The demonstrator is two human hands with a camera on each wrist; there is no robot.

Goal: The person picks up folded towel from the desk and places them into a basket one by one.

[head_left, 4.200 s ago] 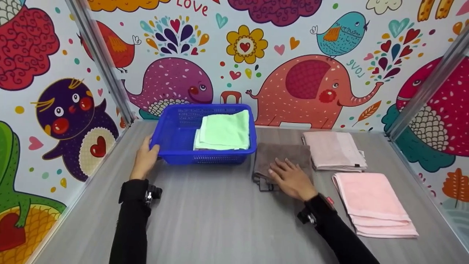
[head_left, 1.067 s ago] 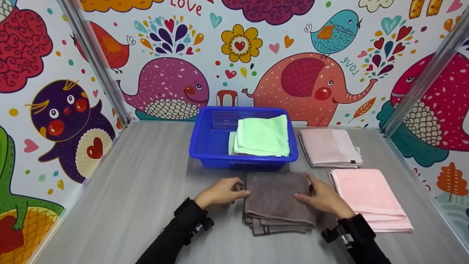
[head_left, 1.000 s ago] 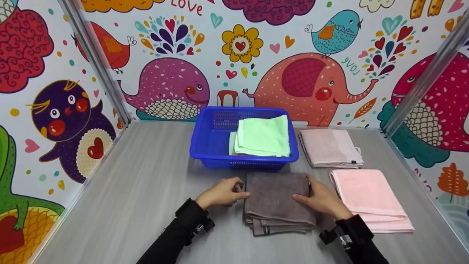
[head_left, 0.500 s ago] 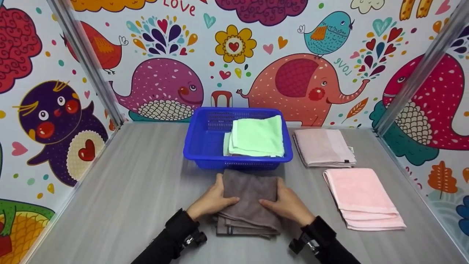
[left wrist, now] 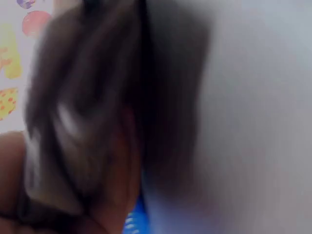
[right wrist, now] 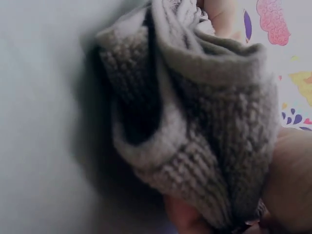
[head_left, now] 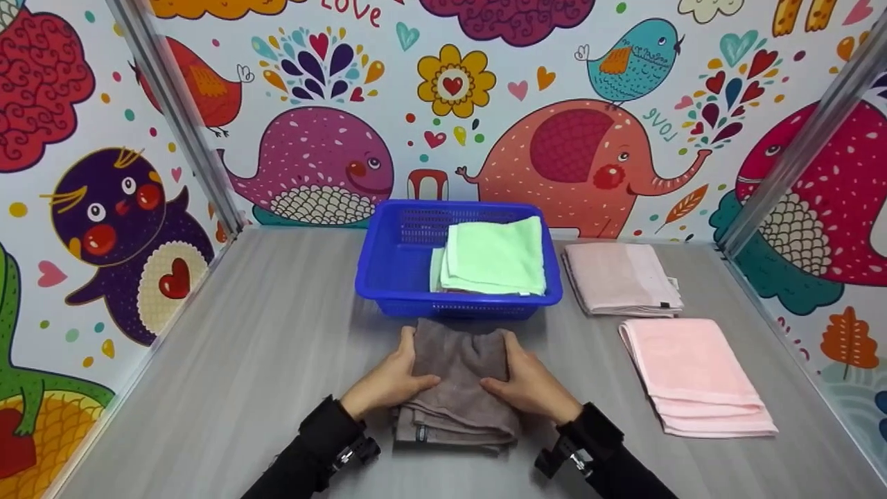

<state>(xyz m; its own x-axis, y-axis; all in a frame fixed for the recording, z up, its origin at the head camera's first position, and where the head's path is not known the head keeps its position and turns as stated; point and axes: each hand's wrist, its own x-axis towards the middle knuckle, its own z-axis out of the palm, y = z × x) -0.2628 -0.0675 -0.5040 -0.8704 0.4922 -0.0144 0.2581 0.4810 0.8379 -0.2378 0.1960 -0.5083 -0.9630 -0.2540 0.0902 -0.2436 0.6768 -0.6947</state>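
Observation:
A folded grey-brown towel (head_left: 461, 388) is gripped at both sides, just in front of the blue basket, its top bulging between the hands. My left hand (head_left: 391, 381) holds its left side, thumb on top and fingers round the edge. On the opposite side my right hand (head_left: 530, 384) grips it the same way. The right wrist view shows the towel's folded layers (right wrist: 209, 112) close up, with fingers below. In the left wrist view the towel (left wrist: 83, 107) is blurred, held between thumb and fingers.
Behind the towel stands the blue basket (head_left: 395, 294), with folded light green towels (head_left: 495, 256) in its right half. To the right lie a pale pink folded towel (head_left: 620, 277) and a brighter pink one (head_left: 700, 374). A patterned wall closes off the back.
The basket was pulled right earlier and released. The grey-brown towel came nearer, then moved left as both hands took hold of its sides; its top now bunches up.

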